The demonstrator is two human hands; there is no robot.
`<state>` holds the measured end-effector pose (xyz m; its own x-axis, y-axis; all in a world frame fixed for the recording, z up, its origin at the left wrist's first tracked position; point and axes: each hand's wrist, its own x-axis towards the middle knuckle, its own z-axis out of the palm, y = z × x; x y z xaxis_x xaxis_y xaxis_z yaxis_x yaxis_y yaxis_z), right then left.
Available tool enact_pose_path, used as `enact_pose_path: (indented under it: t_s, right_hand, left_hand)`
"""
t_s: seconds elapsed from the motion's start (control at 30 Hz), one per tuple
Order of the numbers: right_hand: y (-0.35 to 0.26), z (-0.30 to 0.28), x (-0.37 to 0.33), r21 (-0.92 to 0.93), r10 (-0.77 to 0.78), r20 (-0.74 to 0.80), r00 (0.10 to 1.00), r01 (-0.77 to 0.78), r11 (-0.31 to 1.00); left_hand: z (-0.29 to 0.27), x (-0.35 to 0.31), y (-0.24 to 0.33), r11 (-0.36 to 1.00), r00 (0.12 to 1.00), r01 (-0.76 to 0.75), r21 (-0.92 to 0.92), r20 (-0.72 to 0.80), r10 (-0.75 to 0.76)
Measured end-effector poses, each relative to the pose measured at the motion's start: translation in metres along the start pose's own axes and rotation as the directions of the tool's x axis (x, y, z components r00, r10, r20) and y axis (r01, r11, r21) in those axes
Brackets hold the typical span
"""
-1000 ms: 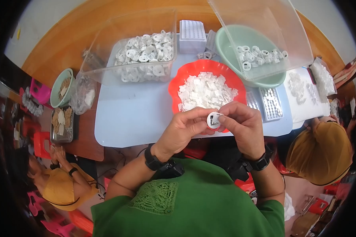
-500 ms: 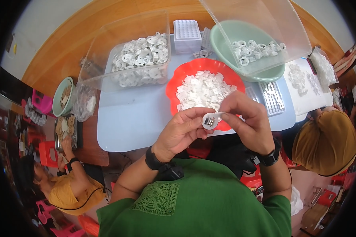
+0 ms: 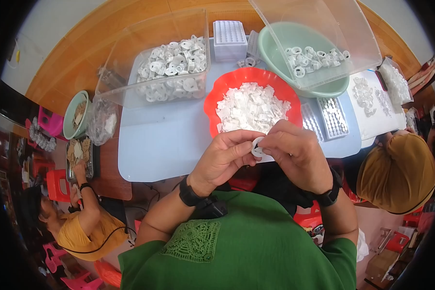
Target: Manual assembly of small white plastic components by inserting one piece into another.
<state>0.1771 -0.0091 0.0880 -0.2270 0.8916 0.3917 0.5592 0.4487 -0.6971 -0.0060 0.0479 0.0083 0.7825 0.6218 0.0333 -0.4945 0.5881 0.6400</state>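
Note:
A small round white plastic housing (image 3: 257,147) is pinched between the thumb and fingers of my left hand (image 3: 225,157), just in front of the red bowl. My right hand (image 3: 299,157) comes over it from the right, its thumb and index finger pressed together at the housing's edge. Whatever those right fingertips hold is hidden behind them. Part of the housing's dark inside shows beside the fingers. The red scalloped bowl (image 3: 210,101) holds a heap of small white plastic pieces (image 3: 253,107).
Behind stand a clear bin (image 3: 106,87) of round white parts, a stacked white tray block (image 3: 230,43) and a green basin (image 3: 270,53) under a clear container (image 3: 357,53). Trays (image 3: 333,118) lie right. Co-workers sit left (image 3: 89,232) and right (image 3: 396,174).
My right hand has moved in over the round housing, its fingertips now covering part of it. The housing has turned in my left fingers, so less of its inside shows.

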Motion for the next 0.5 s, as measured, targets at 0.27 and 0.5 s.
enact_pose_path:
  t_s: [0.27, 0.5]
  right_hand:
    - [0.0008, 0.0008, 0.0010, 0.022, -0.003, -0.001, 1.000, 0.003, 1.000]
    - [0.0024, 0.0001, 0.0000, -0.058, -0.013, -0.016, 1.000, 0.012, 0.998]
  left_hand:
    - [-0.0004, 0.0010, -0.0013, 1.000, 1.000, 0.006, 0.011, -0.011, -0.006]
    - [0.0040, 0.0021, -0.0019, 0.998, 0.999, 0.004, 0.069, -0.046, -0.001]
